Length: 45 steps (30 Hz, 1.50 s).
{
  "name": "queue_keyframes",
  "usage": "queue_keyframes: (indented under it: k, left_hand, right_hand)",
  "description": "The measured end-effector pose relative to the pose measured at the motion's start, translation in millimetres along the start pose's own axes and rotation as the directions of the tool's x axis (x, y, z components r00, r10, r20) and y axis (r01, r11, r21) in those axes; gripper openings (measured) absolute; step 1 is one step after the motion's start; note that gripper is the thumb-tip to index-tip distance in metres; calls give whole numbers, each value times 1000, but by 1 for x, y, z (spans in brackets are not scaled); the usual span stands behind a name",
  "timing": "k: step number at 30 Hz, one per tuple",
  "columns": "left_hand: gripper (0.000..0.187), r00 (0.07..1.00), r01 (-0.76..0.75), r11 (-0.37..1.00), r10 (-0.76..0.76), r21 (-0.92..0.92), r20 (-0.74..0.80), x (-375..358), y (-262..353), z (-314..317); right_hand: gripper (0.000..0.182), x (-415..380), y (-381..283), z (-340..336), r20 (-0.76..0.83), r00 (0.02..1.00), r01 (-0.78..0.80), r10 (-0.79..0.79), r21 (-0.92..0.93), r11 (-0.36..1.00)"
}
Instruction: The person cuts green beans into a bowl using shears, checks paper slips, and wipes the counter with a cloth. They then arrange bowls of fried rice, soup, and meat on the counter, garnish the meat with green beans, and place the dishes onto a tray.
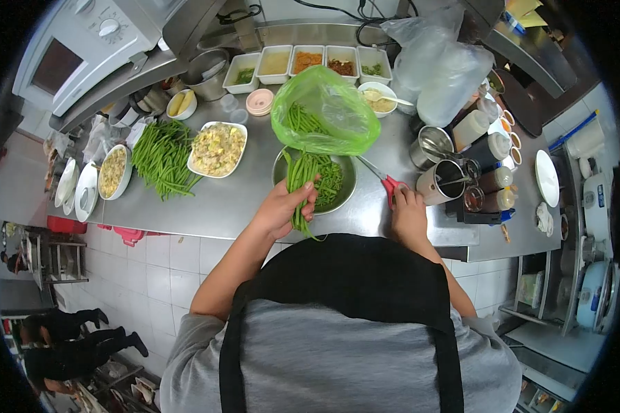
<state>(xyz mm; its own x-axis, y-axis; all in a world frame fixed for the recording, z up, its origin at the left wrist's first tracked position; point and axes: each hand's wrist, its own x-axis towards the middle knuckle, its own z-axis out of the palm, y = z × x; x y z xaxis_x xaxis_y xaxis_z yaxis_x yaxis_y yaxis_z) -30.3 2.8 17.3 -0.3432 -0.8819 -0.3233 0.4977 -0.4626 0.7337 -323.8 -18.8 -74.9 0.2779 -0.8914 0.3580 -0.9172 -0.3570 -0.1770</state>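
Observation:
My left hand is closed around a bunch of long green beans, held over a metal bowl. Short cut pieces of green bean lie in that bowl. To its right, my right hand has its fingers on the red handles of a pair of scissors, whose blades point up and left along the counter. Just behind the bowl sits an open green plastic bag with more whole beans inside. A large pile of green beans lies on the left of the counter.
A white dish of chopped mixed food stands left of the bowl. White tubs line the back. Metal containers and sauce bottles stand at right. Two people are far off at lower left.

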Motion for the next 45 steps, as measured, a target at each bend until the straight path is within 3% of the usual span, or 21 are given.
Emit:
queue_keyframes:
  k: [3,7,11,14,15,17,19,23,26,27,30,34,39,45]
  left_hand:
    - [31,999,-23,999,25,39,-45,-2,-4,-5]
    - [33,997,-9,999,13,51,-73,-6,-4,-11]
    - [36,998,29,998,-26,55,-52,-8,-1,-17]
    - [33,997,25,997,-20,67,-74,-13,1,-14]
    - [31,996,18,997,-11,75,-86,-13,2,-13]
    - [30,991,-3,988,24,157,-133,-12,0,-12]
    - [28,983,-5,980,41,200,-176,-12,-2,-11]
    - [25,970,-14,972,70,235,-231,-11,-4,-10]
    - [23,951,-61,940,157,335,-268,-10,-11,-15]
    - [22,940,-78,923,194,377,-279,-10,-12,-17]
    - [19,922,-115,887,263,447,-283,-10,-12,-19]
    - [19,916,-70,876,246,478,-317,-10,-11,-10]
    - [19,929,-32,906,183,423,-322,-8,-14,-6]
    - [19,911,-1,839,225,544,-346,-2,-17,-8]
  right_hand:
    - [25,-14,-3,-12,69,995,-89,77,207,974]
    - [30,-25,-1,-36,218,956,-227,197,121,966]
    - [23,-31,3,-41,255,956,-169,145,77,983]
    - [21,-29,8,-58,344,921,-238,185,120,964]
    - [19,-28,11,-67,453,870,-296,192,170,940]
    - [20,-30,9,-76,543,833,-464,105,584,666]
    - [29,-26,-3,-89,598,801,-575,-27,782,240]
    - [29,-5,-35,-93,538,835,-527,-115,842,116]
    - [27,7,-47,-92,606,770,-600,-202,794,94]
    - [32,6,-47,-90,589,788,-491,-179,777,393]
    - [42,5,-48,-83,726,673,-598,-145,649,471]
    - [50,11,-55,-77,737,650,-543,-185,621,565]
    - [52,20,-63,-72,776,607,-612,-175,596,520]
    - [50,24,-65,-71,799,566,-684,-205,593,424]
